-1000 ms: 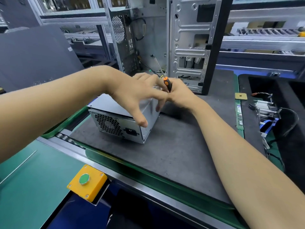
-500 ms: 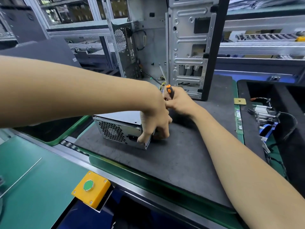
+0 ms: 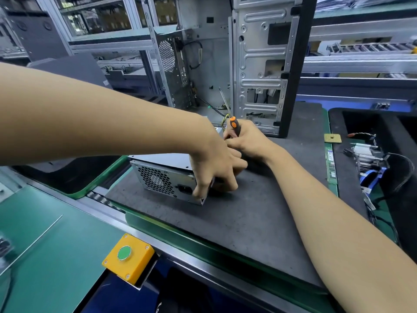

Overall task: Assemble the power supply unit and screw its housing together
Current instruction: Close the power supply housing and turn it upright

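Lying on the grey mat of the bench, the power supply unit is gripped at its near right corner by the curled fingers of the left hand. The right hand holds an orange-black screwdriver, shaft pointing up, just behind the unit.
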Demonstrator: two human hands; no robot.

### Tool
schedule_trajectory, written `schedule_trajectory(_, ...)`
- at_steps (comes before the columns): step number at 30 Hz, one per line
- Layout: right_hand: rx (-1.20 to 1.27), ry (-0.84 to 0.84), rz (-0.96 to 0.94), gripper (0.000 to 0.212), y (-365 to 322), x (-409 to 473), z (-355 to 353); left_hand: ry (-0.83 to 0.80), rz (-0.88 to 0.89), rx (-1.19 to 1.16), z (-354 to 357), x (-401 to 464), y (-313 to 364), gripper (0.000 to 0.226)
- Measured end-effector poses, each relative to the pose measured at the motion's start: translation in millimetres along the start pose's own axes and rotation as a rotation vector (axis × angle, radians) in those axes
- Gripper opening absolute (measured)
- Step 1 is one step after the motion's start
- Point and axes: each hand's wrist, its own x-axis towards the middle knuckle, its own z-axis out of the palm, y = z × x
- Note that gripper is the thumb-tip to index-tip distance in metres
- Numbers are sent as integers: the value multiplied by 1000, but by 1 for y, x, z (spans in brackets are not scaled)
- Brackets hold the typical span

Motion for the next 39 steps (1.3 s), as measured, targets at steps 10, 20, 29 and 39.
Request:
schedule_trajectory(10,-24,32,7,43,-5,0,3,415,107,-221,8,7,9,48)
schedule_trajectory(20,184,103,-25,18,-38,2,1,530,-221,-707,104,-71,-31,109)
schedule_trajectory(29,25,40,46,15,-46,4,9,594,-216,-627,109,-50,-41,102)
schedule_trajectory(39,-144,64,18,30,-40,1,11,624,-236,-558,114,-46,-37,93)
